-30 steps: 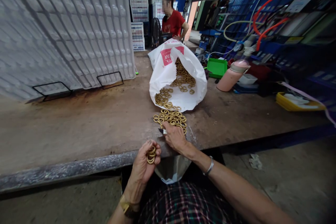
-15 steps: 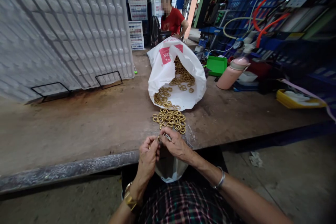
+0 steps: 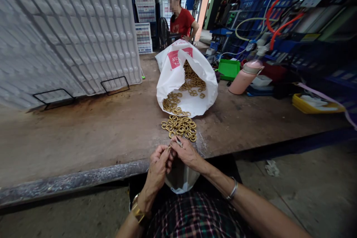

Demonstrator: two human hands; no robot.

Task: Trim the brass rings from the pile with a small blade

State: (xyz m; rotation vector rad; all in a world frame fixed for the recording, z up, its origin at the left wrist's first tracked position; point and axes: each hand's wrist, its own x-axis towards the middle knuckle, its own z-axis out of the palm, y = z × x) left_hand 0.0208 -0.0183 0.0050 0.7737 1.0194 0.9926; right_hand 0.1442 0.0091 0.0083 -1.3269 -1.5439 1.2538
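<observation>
My left hand (image 3: 158, 163) is closed at the table's front edge, pinching a small brass-coloured ring (image 3: 169, 148) that the fingers mostly cover. Touching it from the right, my right hand (image 3: 186, 153) is closed around a small tool with a pale metallic end (image 3: 179, 141); its kind cannot be made out. Just beyond both hands lies a loose pile of brass-coloured rings (image 3: 181, 126). Behind the pile a white sack (image 3: 208, 104) lies on its side, its mouth towards me, with many more rings inside. Below my hands a pale bag (image 3: 181, 182) hangs at my lap.
Upright stacked plastic trays (image 3: 83, 26) in black wire stands fill the left of the table (image 3: 83, 130). To the right are a green tray (image 3: 228, 69), a pink bottle (image 3: 242, 80) and a yellow tray (image 3: 312, 108). A person in red (image 3: 182, 22) is behind the sack.
My hands stay together at the table edge, with small finger shifts. The tool in my right hand has turned slightly. The whole view has moved a little.
</observation>
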